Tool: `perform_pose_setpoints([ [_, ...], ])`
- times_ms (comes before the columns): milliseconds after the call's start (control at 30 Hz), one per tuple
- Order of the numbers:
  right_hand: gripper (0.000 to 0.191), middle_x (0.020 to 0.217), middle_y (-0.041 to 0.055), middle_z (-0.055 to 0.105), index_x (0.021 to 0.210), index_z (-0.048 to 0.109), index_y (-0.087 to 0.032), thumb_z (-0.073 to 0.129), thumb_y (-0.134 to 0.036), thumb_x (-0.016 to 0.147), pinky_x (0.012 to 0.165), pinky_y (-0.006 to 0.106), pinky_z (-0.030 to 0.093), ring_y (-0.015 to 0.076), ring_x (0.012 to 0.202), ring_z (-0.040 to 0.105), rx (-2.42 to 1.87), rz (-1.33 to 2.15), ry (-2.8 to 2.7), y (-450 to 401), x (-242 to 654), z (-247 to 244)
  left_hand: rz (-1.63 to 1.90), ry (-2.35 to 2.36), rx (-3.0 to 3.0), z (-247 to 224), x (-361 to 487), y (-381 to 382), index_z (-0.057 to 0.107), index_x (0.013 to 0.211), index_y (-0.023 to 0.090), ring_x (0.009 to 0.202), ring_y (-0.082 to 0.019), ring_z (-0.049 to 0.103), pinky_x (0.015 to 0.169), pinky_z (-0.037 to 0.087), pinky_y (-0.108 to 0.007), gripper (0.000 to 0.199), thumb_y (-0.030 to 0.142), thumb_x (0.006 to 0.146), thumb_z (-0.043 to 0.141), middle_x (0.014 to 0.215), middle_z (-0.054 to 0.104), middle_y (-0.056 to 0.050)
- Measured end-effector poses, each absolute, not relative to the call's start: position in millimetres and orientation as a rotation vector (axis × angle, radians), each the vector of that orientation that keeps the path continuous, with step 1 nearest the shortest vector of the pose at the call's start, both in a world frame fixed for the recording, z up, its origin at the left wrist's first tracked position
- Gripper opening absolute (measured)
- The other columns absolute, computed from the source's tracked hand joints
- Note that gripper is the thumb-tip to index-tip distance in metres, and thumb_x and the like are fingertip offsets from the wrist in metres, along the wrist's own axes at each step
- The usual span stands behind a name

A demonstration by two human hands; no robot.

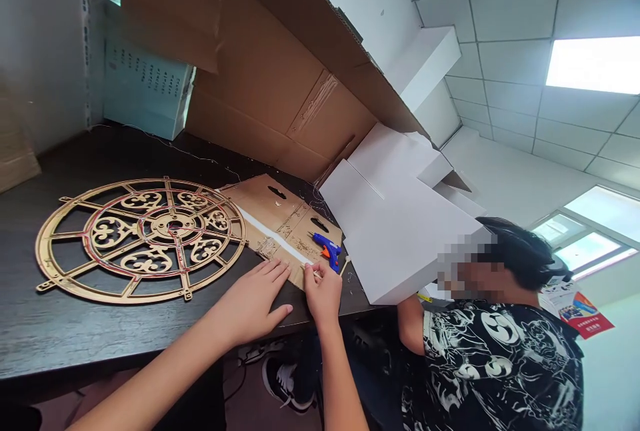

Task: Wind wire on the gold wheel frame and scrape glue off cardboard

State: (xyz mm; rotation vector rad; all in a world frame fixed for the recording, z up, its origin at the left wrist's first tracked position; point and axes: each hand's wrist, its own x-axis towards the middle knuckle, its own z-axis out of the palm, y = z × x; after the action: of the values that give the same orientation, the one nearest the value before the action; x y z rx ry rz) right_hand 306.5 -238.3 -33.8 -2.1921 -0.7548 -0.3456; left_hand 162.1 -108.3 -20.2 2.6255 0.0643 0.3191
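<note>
My left hand (253,302) lies flat on the near edge of a flat cardboard piece (273,211), its fingers spread and holding nothing. My right hand (323,294) pinches the end of a white strip (274,238) that runs along the cardboard. A blue and orange hot glue gun (326,250) lies on the cardboard just beyond that hand. To the left, a gold laser-cut wooden wheel (140,239) with ornate openings and red lines lies flat on the dark table (35,331), apart from my hands.
A seated person in a black and white patterned shirt (493,364) works at the table's end. White foam boards (395,218) and large cardboard sheets (260,64) stand along the table's far side. Thin wire and scraps lie near the cardboard piece.
</note>
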Motion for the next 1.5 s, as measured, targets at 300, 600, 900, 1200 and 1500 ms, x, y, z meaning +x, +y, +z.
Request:
perform_pose_setpoints([
  [300,0.029,0.066,0.0066,0.067,0.071,0.061,-0.019,0.053,-0.040,0.090,0.059,0.023,0.051,0.0188,0.063,0.068,-2.229,-0.337,-0.830,-237.3,307.0,-36.3,0.283,0.064,2.655,-19.5,165.3,-108.1,0.037,0.153,0.010,0.152,-0.029,0.028,0.128,0.022,-0.047,0.075,0.050,0.091,0.048,0.161,0.033,-0.012],
  [600,0.028,0.067,0.0051,0.065,0.075,0.063,-0.018,0.053,-0.040,0.091,0.060,0.022,0.051,0.0168,0.064,0.064,-2.156,-0.332,-0.821,-235.9,307.1,-33.9,0.266,0.057,2.688,-19.8,162.5,-108.9,0.036,0.154,0.010,0.152,-0.028,0.025,0.128,0.021,-0.046,0.074,0.052,0.094,0.044,0.161,0.031,-0.012],
  [900,0.029,0.062,0.0013,0.059,0.073,0.064,-0.017,0.058,-0.042,0.086,0.061,0.021,0.054,0.0125,0.057,0.055,-2.129,-0.269,-0.824,-237.1,306.6,-35.0,0.344,0.044,2.643,-24.3,163.3,-108.8,0.041,0.151,0.010,0.151,-0.029,0.030,0.127,0.024,-0.048,0.072,0.049,0.092,0.051,0.159,0.037,-0.013],
  [1200,0.035,0.066,0.0046,0.065,0.082,0.071,-0.015,0.056,-0.046,0.087,0.060,0.022,0.051,0.0161,0.061,0.062,-2.115,-0.298,-0.730,-237.2,306.4,-31.9,0.289,0.061,2.690,-22.2,163.4,-108.8,0.036,0.154,0.010,0.152,-0.028,0.026,0.127,0.022,-0.046,0.073,0.051,0.093,0.045,0.161,0.030,-0.013],
  [1500,0.027,0.081,0.0090,0.074,0.092,0.077,-0.018,0.057,-0.035,0.090,0.068,0.026,0.052,0.0207,0.071,0.070,-2.256,-0.276,-0.911,-228.7,302.9,-33.3,0.270,0.055,2.656,-16.2,157.6,-111.5,0.033,0.155,0.009,0.152,-0.028,0.025,0.128,0.020,-0.045,0.075,0.046,0.092,0.050,0.162,0.029,-0.012],
])
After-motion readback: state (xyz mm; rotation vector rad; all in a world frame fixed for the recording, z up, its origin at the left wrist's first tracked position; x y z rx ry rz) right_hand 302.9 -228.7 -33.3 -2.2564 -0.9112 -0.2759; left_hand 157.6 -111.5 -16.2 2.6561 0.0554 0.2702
